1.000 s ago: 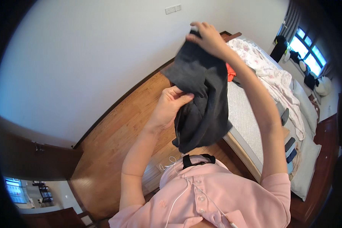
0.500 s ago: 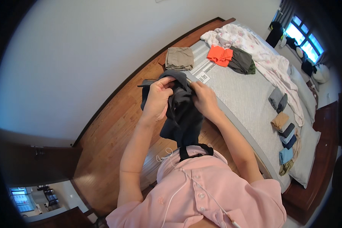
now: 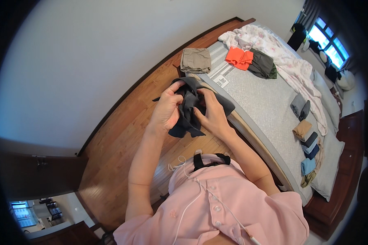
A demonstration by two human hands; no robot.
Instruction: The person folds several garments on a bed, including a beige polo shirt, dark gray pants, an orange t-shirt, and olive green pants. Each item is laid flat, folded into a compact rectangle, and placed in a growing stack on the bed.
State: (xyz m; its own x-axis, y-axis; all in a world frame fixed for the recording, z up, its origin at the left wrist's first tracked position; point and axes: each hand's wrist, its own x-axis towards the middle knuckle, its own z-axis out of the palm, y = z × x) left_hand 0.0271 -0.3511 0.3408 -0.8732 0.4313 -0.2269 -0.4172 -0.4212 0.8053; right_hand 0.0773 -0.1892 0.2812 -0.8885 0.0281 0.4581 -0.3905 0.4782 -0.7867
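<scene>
Bunched dark garment, black to navy, hangs in front of me above the wooden floor; its exact kind is hidden by the folds. My left hand is closed on its upper left part, with the fingers tucked into the cloth. On the other side my right hand grips the cloth between thumb and curled fingers. One flap of the garment spreads to the right past that hand, toward the bed's edge.
The bed stands to the right. On it lie folded khaki cloth, an orange garment, a dark grey-green garment, a rumpled floral quilt and a row of small folded clothes. A wall is at left.
The garment's hanging lower part has been drawn up into a shorter bunch, and a flap now shows at its right. My right hand has shifted slightly left and lower, its thumb now over the cloth.
</scene>
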